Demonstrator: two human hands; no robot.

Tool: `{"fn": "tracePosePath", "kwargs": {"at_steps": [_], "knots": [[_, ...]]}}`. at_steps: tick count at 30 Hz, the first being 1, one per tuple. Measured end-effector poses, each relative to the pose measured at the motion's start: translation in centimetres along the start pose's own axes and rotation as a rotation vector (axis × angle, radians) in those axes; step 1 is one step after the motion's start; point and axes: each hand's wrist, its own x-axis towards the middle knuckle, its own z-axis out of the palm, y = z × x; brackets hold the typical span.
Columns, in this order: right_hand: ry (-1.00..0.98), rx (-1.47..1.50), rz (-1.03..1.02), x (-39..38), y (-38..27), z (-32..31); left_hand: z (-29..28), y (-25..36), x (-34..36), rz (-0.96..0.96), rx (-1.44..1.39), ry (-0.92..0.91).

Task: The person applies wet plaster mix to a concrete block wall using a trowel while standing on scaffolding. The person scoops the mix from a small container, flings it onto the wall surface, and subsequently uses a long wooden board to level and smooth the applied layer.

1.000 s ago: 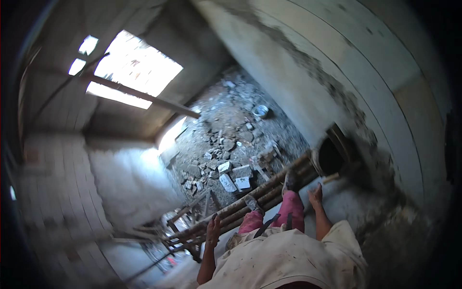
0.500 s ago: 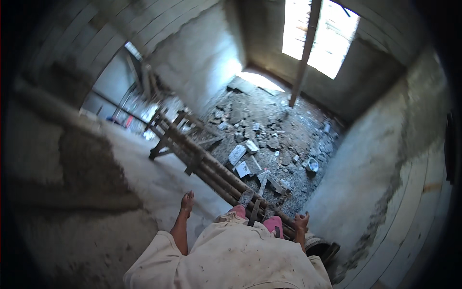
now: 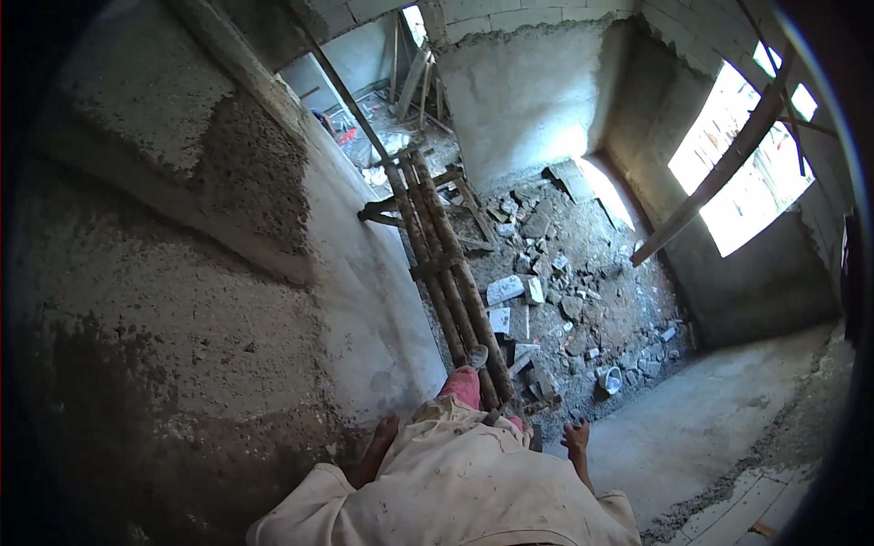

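Observation:
My left hand [image 3: 387, 428] hangs low beside my pale, stained shirt, near the plastered wall at my left. It is dark and small there, and its fingers cannot be made out well. On the other side, my right hand [image 3: 574, 435] is held away from my body, fingers apart, over the rubble side. Nothing shows in it. Below me runs a scaffold of round wooden poles [image 3: 446, 255], laid side by side and lashed across. One of my shoes [image 3: 477, 357], under a pink trouser leg [image 3: 461, 387], rests on the poles; the other foot is mostly hidden.
Broken rubble [image 3: 564, 300] covers the floor below, with pale blocks [image 3: 504, 289] and a bucket [image 3: 610, 379]. A wooden trestle [image 3: 473, 209] props the far pole end. A slanting timber post [image 3: 719, 173] stands before the bright window [image 3: 742, 164]. Rough, half-plastered wall [image 3: 182, 273] is close at left.
My view has turned left, so more of the left wall shows and the poles run more straight ahead. My left hand has drawn back toward my body; one foot is farther forward on the poles.

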Motion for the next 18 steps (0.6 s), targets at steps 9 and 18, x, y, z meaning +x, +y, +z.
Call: {"fn": "tracePosePath", "kwargs": {"at_steps": [9, 18], "knots": [[-0.03, -0.043, -0.008, 5.6, -7.1, 4.7, -11.9, 12.4, 6.8, 0.22, -0.208, 0.573], [-0.23, -0.282, -0.3, 9.1, -24.0, 22.3, -43.8, 34.8, 6.4, 0.762, 0.425, 1.589]]}}
